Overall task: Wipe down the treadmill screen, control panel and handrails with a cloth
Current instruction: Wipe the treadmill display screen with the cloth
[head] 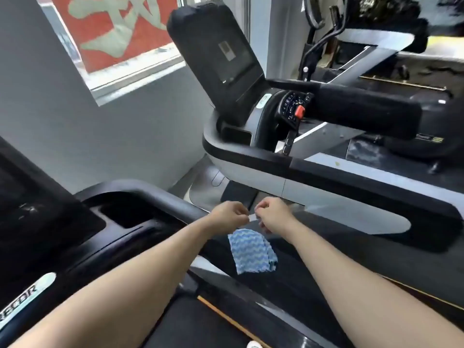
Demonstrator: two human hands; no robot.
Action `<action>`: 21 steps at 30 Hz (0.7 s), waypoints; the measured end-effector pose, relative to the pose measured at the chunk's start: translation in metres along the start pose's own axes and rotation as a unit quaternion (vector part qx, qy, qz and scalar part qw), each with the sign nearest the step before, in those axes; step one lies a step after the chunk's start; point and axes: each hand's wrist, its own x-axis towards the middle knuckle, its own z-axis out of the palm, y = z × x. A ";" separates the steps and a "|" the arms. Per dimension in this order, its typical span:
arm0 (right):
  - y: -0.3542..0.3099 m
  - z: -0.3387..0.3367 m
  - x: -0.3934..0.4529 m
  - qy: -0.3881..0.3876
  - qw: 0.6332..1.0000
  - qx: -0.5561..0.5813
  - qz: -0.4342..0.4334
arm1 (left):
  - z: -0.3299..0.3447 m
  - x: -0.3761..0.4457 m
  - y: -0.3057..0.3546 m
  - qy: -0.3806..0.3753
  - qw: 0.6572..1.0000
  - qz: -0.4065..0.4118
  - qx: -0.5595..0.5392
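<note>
A blue-and-white wavy-patterned cloth (252, 252) hangs below my two hands, held at its top edge. My left hand (229, 214) and my right hand (275, 213) are close together, both with fingers pinched on the cloth's upper edge. Ahead stands a treadmill with a dark tilted screen (221, 54), a round control panel (292, 109) with a red stop key, and a black-and-grey handrail (326, 177) running to the right. The console of a nearer treadmill (50, 222) lies at the lower left.
A thick black padded grip bar (364, 109) sticks out right of the control panel. A grey wall and a window with a red banner (115, 28) are behind. Other gym machines (376, 59) stand at the far right.
</note>
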 end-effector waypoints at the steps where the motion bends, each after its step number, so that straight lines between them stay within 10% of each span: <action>1: 0.006 0.003 0.002 -0.010 1.000 -0.013 0.016 | 0.005 0.004 -0.004 -0.012 0.999 -0.006 0.051; 12: 0.042 0.030 0.028 -0.103 0.991 -0.064 0.051 | 0.031 0.021 -0.026 -0.023 0.954 -0.005 0.298; 21: -0.026 0.004 0.050 -0.223 0.972 -0.027 -0.070 | -0.039 0.004 0.001 0.010 0.997 0.007 0.074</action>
